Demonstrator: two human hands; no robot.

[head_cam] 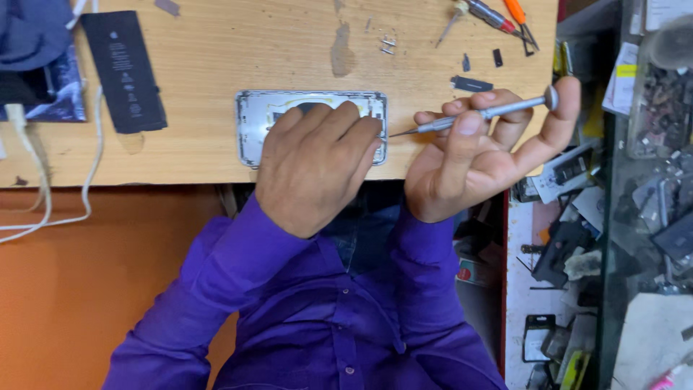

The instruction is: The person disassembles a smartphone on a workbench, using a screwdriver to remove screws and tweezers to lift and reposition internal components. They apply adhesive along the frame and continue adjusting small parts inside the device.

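An opened silver phone body [253, 123] lies on the wooden table [216, 43] near its front edge. My left hand [314, 166] lies over the phone's middle and right part and holds it down, fingers curled onto it. My right hand [469, 152] grips a slim grey precision screwdriver [491, 110]. The index fingertip rests on the screwdriver's round cap, and the tip touches the phone's right edge. Much of the phone's inside is hidden under my left hand.
A black flat battery [123, 68] lies at the left, with a white cable [90, 166] beside it. Loose screws [388, 45], small black parts [471, 84] and more screwdrivers [491, 14] lie at the back right. Cluttered shelves of phone parts [635, 180] stand to the right.
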